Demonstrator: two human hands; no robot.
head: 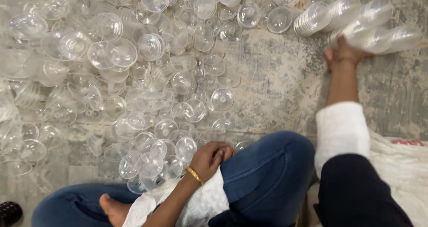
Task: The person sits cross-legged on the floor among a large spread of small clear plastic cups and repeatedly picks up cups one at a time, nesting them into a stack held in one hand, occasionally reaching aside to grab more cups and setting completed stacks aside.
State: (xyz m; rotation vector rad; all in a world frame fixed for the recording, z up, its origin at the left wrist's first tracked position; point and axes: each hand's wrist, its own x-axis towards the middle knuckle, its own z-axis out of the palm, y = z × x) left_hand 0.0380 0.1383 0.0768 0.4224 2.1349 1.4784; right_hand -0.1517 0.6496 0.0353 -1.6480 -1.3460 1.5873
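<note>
Blue-denim knee [267, 164] lowest in frame; left hand [209, 158] fingers curled, seemingly empty; right hand [345, 53] fingers clamped on clear nested plastic-cup stack [379, 33], which could slip apart.

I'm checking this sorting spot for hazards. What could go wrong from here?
The right hand reaches far out to the lying stacks of clear cups; a nudge could roll or scatter them. The loose clear lids spread close to the bare foot and left hand, so shifting could crush some.

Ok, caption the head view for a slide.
Seated person's left hand touches clear plastic lids; right hand grips stacked lids on the floor.
</note>
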